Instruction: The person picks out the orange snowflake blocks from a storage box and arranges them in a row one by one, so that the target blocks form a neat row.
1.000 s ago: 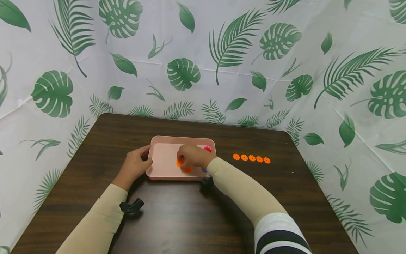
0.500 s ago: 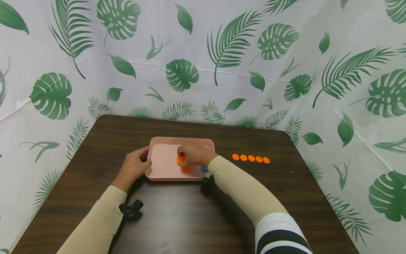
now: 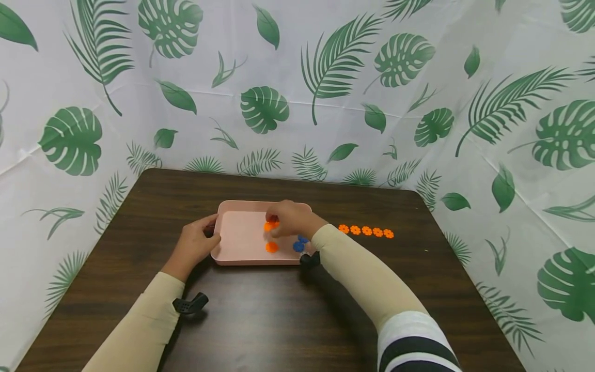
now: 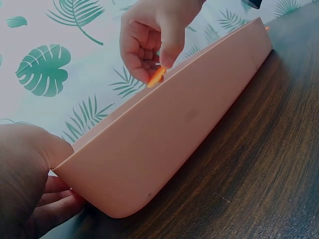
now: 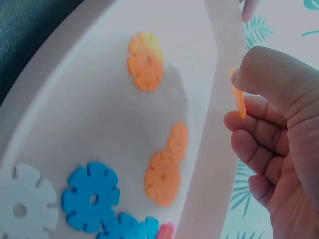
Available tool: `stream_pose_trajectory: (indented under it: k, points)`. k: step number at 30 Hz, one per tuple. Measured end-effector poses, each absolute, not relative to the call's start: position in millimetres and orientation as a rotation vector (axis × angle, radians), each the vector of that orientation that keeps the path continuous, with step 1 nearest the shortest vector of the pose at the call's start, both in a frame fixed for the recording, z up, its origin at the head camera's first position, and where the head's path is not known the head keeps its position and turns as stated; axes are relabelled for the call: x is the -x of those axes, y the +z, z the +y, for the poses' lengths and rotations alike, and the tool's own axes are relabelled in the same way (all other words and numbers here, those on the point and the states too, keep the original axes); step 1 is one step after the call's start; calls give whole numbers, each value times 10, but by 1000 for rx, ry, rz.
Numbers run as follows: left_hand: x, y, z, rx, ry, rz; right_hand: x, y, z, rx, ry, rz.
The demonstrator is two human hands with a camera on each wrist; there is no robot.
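My left hand grips the left end of a pink tray, thumb at the rim and fingers against the outside. Over the tray, my right hand pinches an orange notched plastic disc between thumb and fingers, held on edge. Below it in the tray lie a single orange disc and two overlapping orange discs. Blue discs, a white disc and a bit of a pink disc show at the right end, partly hidden by my right arm in the head view.
To the right of the tray, several orange discs lie in a row on the dark wooden table. A leaf-patterned cloth hangs behind and beside the table.
My right hand has moved slightly right and away from me over the tray, pinching an orange disc. More of the blue discs now shows. My left hand keeps its hold on the tray.
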State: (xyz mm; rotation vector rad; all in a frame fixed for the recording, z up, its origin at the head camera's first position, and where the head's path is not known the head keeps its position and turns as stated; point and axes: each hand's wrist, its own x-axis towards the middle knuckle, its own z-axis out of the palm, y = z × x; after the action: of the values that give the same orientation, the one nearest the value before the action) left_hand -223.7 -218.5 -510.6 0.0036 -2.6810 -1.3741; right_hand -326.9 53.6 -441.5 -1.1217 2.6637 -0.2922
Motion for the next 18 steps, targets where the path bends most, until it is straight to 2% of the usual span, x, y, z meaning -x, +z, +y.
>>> stream_pose_trajectory:
  k: [18]
  points:
    - [2239, -5111, -2189, 15, -1340, -2675, 3431, -4333, 953, 1041, -476, 2702]
